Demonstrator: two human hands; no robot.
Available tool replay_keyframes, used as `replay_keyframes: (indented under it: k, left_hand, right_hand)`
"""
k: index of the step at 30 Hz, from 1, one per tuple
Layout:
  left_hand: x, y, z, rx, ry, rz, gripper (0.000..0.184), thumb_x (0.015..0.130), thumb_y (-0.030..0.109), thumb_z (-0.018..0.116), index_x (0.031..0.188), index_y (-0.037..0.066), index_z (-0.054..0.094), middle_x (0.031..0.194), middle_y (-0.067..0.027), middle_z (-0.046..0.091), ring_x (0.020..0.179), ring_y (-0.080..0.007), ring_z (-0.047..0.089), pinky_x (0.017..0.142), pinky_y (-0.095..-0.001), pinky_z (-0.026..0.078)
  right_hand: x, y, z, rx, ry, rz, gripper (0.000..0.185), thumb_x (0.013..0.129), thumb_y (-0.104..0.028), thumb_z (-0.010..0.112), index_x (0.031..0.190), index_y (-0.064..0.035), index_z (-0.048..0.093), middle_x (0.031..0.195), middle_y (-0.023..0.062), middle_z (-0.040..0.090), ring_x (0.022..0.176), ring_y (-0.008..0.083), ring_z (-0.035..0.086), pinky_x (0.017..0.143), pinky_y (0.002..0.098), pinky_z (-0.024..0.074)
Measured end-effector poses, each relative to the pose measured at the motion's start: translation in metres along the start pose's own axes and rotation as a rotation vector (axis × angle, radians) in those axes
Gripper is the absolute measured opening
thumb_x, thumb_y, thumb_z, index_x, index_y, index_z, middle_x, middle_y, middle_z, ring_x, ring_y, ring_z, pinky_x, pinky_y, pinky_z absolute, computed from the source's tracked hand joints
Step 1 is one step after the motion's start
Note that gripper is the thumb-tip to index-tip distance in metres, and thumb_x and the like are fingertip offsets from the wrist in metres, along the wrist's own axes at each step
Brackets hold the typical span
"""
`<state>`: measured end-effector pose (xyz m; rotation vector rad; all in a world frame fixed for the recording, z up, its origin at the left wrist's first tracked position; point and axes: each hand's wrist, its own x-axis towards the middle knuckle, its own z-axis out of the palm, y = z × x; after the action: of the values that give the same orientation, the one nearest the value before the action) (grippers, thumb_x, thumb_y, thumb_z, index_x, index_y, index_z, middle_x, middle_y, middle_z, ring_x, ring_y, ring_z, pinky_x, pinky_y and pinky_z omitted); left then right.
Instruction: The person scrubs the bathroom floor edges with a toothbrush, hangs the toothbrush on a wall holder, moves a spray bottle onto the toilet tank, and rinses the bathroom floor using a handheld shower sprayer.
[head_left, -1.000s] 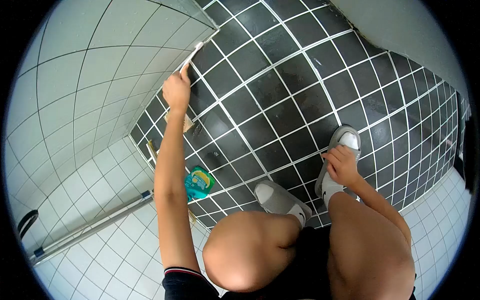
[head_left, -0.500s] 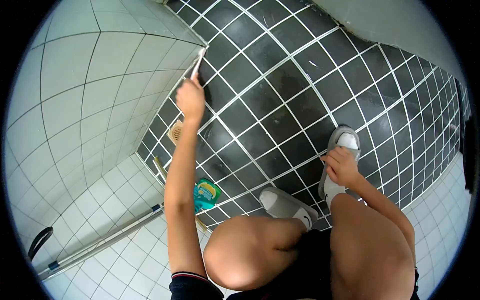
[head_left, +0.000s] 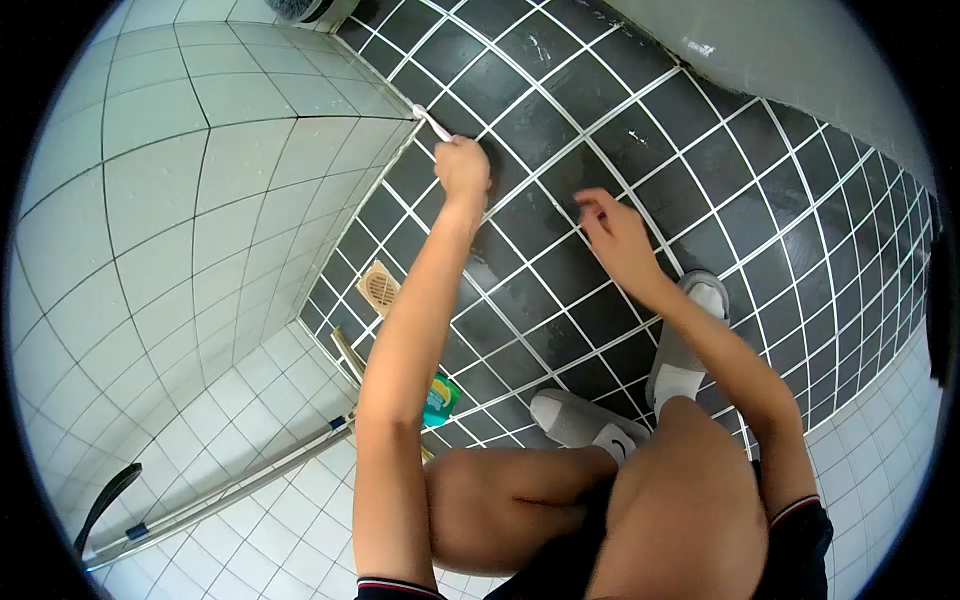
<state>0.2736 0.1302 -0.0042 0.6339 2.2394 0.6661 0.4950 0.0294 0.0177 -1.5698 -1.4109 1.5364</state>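
My left hand (head_left: pixel 463 170) is closed around the handle of a slim whitish brush that looks like a toothbrush (head_left: pixel 432 122). Its head touches the outer corner where the pale tiled wall (head_left: pixel 290 160) meets the dark floor tiles (head_left: pixel 520 110). Over the floor to the right, my right hand (head_left: pixel 618 240) is empty, its fingers loosely bent and apart. Beneath my left forearm, a beige drain cover (head_left: pixel 378 288) lies near the wall's foot. A green-and-yellow package (head_left: pixel 440 400) shows partly behind that forearm.
Two metal poles (head_left: pixel 240 480) lean at the lower left, beside a black strap-like loop (head_left: pixel 110 500). My feet stand in grey slippers (head_left: pixel 575 420) on the floor. A pale curved fixture (head_left: pixel 780 80) borders the floor at upper right. Something grey and fuzzy (head_left: pixel 290 8) shows at the top.
My right hand has left my right foot and reached forward over the floor. My left hand has moved right, tilting the brush the other way, its head still at the wall corner.
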Motion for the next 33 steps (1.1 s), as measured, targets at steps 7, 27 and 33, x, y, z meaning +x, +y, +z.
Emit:
replay_keyframes:
  k: [7,27,33]
  left_hand:
    - [-0.081,0.011,-0.007,-0.117,-0.459,0.131,0.028,0.096,0.017,0.038,0.086,0.002,0.059,0.062,-0.0042,0.053,0.047,-0.0123,0.048,0.039,-0.0264,0.034]
    - [-0.174,-0.037,-0.183,-0.056,-0.700,-0.007,0.045,0.103,0.039,0.045,0.131,0.003,0.050,0.092,-0.0037,0.063,0.069,-0.0084,0.057,0.055,-0.0215,0.046]
    - [-0.222,-0.061,-0.206,-0.038,-0.756,-0.241,0.040,0.099,0.014,0.042,0.137,0.002,0.045,0.097,-0.0034,0.062,0.074,-0.0077,0.056,0.064,-0.0217,0.047]
  right_hand:
    - [0.099,-0.035,0.051,0.453,-0.279,0.332,0.049,0.094,-0.041,0.054,0.108,0.0055,0.059,0.089,0.0140,0.064,0.065,0.0212,0.064,0.053,0.0366,0.0558]
    - [0.166,-0.114,0.026,-0.551,-0.071,-0.197,0.029,0.088,-0.014,0.052,0.109,0.0052,0.054,0.098,0.0333,0.065,0.099,0.0473,0.065,0.088,0.0543,0.0506]
    - [0.236,-0.128,0.054,-0.766,-0.138,-0.593,0.017,0.088,-0.007,0.053,0.100,0.0034,0.055,0.085,0.0248,0.068,0.084,0.0421,0.069,0.072,0.0498,0.0564]
